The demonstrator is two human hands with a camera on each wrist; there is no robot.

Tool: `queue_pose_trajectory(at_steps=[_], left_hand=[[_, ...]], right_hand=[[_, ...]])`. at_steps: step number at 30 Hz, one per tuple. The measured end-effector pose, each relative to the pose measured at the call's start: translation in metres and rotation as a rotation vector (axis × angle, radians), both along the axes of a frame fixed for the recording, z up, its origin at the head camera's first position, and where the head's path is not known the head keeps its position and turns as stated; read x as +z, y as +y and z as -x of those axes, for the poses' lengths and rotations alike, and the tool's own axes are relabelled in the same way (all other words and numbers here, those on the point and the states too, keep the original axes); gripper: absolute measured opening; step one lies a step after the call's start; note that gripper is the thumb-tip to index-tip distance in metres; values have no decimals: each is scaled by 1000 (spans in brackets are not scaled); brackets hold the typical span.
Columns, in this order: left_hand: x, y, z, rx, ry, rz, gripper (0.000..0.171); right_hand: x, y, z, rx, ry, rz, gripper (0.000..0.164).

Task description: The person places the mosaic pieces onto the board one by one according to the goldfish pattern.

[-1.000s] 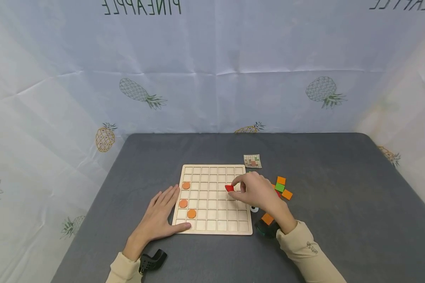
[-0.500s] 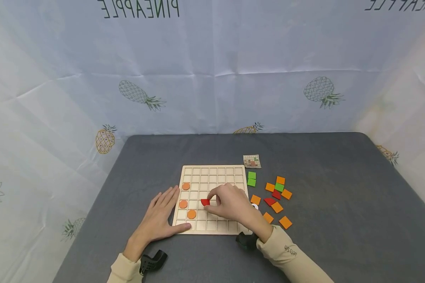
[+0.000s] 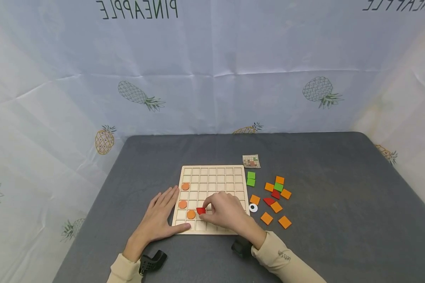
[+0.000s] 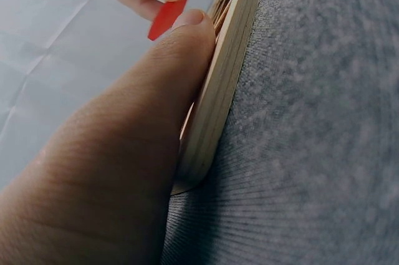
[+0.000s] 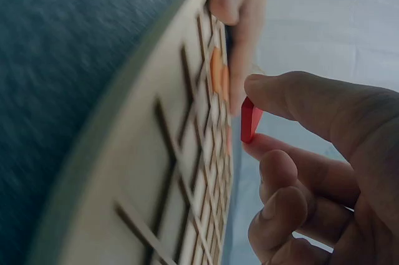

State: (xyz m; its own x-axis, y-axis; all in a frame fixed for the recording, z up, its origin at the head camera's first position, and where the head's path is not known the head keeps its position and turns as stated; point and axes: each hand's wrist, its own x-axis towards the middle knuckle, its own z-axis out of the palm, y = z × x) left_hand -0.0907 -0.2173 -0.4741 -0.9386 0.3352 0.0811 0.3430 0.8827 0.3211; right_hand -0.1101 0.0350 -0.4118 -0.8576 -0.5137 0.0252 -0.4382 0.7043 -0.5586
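My right hand pinches a small red piece between thumb and index finger, close over the wooden grid board and just right of an orange disc. In the right wrist view the red piece shows as a thick block with slanted edges, its other fingers curled beneath. Straight fingers of my left hand lie along the board's left edge, with the thumb over its front left corner. Two more orange discs, an upper one and a middle one, sit in squares of the left column.
Right of the board lie several orange squares, green squares, red pieces and a white disc with a black ring. A small pattern card lies beyond the board's far right corner. A pineapple-print cloth hangs behind the dark table.
My right hand has carried the red piece left and nearer across the board, from its right side to beside the nearest orange disc. The left hand has stayed in place.
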Motion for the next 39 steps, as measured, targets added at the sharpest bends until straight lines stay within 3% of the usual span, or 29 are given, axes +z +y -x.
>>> queue_pose_trajectory(at_steps=[8,28,39], left_hand=[[0,0,1,-3,3,0,114],[0,0,0,-3,6,4,114],[0,0,0,1,-2,1,114]], right_hand=[[-9,-4,-2,-22,38,-55,22],[-16,-8,-5,-91,71,-36,27],[-17,-9,-5,-109,78,-22,22]])
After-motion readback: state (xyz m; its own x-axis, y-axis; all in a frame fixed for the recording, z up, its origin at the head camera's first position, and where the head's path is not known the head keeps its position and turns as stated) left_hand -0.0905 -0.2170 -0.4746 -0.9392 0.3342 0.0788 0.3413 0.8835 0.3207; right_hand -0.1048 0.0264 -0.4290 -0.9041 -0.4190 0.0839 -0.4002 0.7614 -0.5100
